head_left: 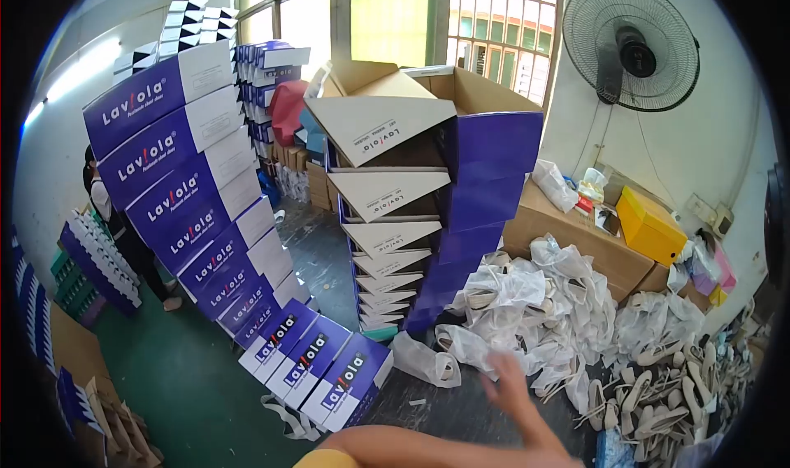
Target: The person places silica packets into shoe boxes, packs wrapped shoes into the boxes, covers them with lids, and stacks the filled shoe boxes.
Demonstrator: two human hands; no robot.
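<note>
My right hand (pixel 507 384) reaches up from the lower right, slightly blurred, with its fingers apart and nothing seen in them. It is over the near edge of a heap of white plastic bags (pixel 568 303) with pale shoes inside. One bagged shoe (pixel 428 361) lies on the floor left of the hand. My left hand does not show. A bare limb (pixel 436 447) with yellow cloth at its left end crosses the bottom edge; I cannot tell whether it is an arm or a leg. Left of it stand purple and white shoe boxes (pixel 346 381).
Tall stacks of closed shoe boxes (pixel 177 155) and open shoe boxes (pixel 485 155) rise ahead. Loose beige flats (pixel 658 402) are piled at right. Behind are a cardboard carton (pixel 576 237), a yellow box (pixel 650 225) and a wall fan (pixel 634 48). A person (pixel 136 237) stands far left.
</note>
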